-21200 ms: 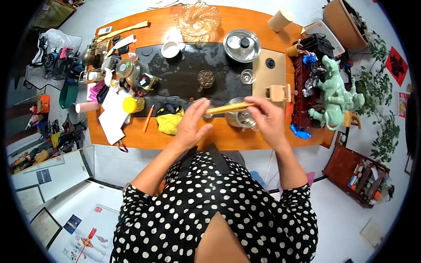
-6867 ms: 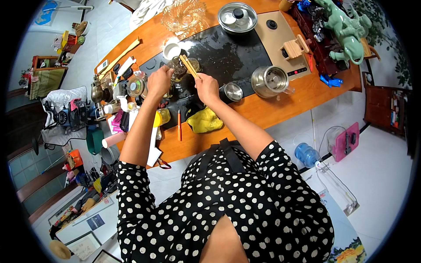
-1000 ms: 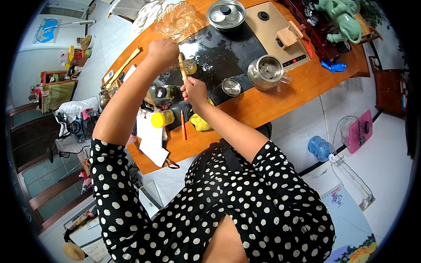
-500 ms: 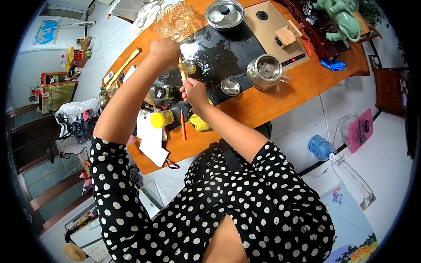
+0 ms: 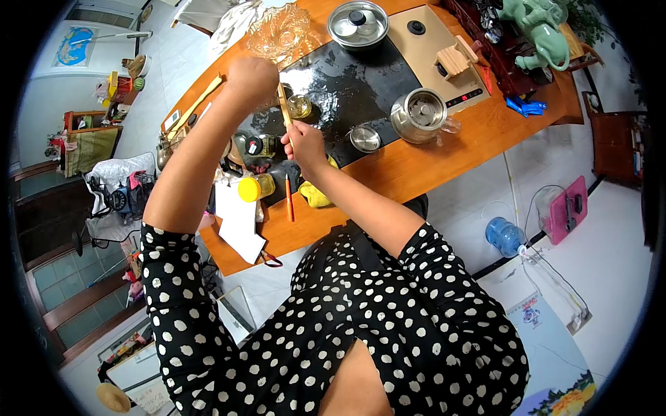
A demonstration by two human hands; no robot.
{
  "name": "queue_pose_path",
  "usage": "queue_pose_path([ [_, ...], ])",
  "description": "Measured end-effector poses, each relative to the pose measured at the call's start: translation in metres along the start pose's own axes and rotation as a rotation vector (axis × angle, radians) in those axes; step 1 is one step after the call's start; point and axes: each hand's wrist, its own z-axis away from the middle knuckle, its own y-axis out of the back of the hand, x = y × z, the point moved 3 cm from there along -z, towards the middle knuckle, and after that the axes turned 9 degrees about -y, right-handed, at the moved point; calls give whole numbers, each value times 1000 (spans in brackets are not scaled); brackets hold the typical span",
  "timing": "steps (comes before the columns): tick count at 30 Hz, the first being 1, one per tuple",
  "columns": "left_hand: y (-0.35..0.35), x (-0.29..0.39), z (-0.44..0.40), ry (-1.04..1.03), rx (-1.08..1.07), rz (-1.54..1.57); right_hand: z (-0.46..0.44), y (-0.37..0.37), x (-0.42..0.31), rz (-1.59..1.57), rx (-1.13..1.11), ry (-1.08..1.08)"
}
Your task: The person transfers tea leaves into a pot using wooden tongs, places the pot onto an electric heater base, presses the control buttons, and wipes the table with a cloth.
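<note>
My right hand [image 5: 304,144] is closed round the lower end of bamboo tongs [image 5: 284,104], which slant up toward my other hand. My left hand [image 5: 253,80] is raised over the far left part of the black tray [image 5: 357,83]; its fingers are turned away and hidden, so what it holds cannot be made out. Just right of the tongs stands a small glass cup [image 5: 299,106] with yellowish contents. A smaller glass [image 5: 365,139] is at the tray's near edge. The glass pot [image 5: 419,115] with dark contents stands to the right.
A lidded steel pot [image 5: 357,25] stands at the back, beside an amber glass dish [image 5: 279,32]. Near the front edge are a yellow-lidded jar [image 5: 257,187], an orange pen [image 5: 289,199] and a yellow cloth [image 5: 317,195]. A green figurine [image 5: 544,38] stands far right.
Since half a second ago my left hand has shifted slightly left and nearer. Compared with the oldest frame, both hands are farther left over the tray, and the tongs have moved there from the front edge.
</note>
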Motion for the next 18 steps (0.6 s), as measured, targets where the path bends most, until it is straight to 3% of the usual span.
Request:
queue_pose_path([
  [7, -22, 11, 1, 15, -109, -4, 4, 5, 16, 0, 3, -60],
  [13, -15, 6, 1, 8, 12, 18, -1, -1, 14, -11, -26, -19],
  [18, -23, 14, -5, -4, -35, 0, -1, 2, 22, -59, -31, -51],
])
